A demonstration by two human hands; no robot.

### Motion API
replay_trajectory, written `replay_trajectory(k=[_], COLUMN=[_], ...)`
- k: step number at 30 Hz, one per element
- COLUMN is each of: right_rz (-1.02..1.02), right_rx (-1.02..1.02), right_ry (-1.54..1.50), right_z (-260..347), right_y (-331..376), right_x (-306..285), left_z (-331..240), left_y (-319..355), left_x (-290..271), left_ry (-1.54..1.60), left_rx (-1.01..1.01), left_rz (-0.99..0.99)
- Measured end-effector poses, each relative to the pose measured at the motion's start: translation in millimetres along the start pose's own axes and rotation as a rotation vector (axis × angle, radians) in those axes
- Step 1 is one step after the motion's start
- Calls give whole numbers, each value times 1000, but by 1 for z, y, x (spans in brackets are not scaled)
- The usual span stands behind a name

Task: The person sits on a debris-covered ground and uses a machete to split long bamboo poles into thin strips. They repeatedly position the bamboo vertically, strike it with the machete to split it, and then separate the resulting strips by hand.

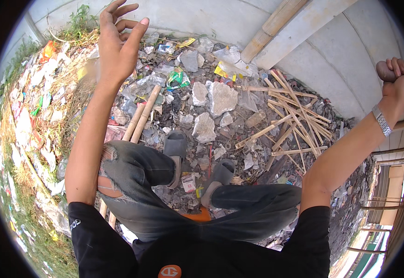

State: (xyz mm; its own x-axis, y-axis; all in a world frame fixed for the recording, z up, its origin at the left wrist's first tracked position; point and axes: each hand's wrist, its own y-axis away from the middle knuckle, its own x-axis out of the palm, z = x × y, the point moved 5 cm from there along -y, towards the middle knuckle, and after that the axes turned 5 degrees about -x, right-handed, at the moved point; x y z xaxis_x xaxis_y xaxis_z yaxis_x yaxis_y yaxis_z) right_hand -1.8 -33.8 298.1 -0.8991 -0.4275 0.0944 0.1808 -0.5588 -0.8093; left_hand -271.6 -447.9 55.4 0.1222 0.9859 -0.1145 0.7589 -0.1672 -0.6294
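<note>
At eleven o'clock the left hand gapes empty, at two the right hand curls, hold unclear, and loose rubble could trip the slippers.

A black T-shirt shows a round orange emblem with a white mark, above faded charcoal-blue jeans, dark grey slides and greyish-beige socks. I see a silver bracelet watch. The concrete wall is pale grey, lined with darker seams; rubble chunks look chalky off-white, 2 bamboo poles tan, split strips straw-coloured, a crumpled wrapper bright green with white patches
</note>
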Motion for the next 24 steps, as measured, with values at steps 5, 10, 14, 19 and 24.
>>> replay_trajectory(k=[5,10,14,19,24], right_rz=[232,475,423,174,-53], right_rx=[374,506,530,485,115], right_ry=[489,709,603,297,-210], right_z=[-246,-338,-327,-285,-77], right_y=[282,407,428,351,112], right_x=[-1,29,20,6,62], left_z=[-2,3,-2,-6,5], left_y=[-1,5,6,3,9], left_x=[3,0,-11,-12,-17], left_ry=[-32,-92,-114,-69,-17], left_rx=[-4,-39,-58,-21,-56], left_rz=[12,28,-4,1,-28])
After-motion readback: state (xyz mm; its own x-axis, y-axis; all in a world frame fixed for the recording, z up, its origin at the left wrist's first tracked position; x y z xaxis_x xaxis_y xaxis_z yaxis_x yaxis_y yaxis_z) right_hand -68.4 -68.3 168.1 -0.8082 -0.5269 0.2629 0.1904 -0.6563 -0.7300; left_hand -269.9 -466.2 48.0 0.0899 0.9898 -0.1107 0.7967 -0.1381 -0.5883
